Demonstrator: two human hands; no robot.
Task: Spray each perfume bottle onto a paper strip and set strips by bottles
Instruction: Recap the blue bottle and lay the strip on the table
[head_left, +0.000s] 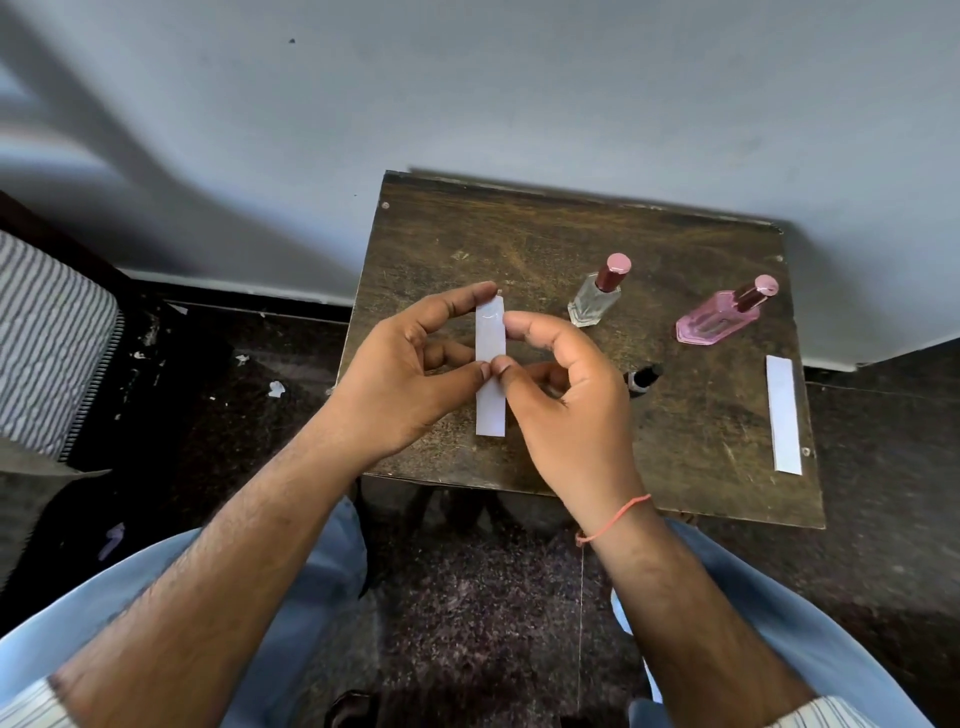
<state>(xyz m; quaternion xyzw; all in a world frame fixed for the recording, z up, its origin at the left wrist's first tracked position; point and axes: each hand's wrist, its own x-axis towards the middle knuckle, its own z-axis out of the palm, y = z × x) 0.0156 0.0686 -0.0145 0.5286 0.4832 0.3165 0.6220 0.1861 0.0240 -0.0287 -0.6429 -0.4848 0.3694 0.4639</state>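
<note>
- Left hand (410, 364) and right hand (566, 395) pinch the paper strip (490, 364) between clamped fingers, probably steadying it for spraying.
- Second strip (783, 413) lies near the pink bottle (719, 319), seemingly already placed.

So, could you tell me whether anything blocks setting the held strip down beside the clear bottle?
Nothing visible does. Both hands, left and right, pinch the strip, and the table beside the clear bottle is bare.
</note>
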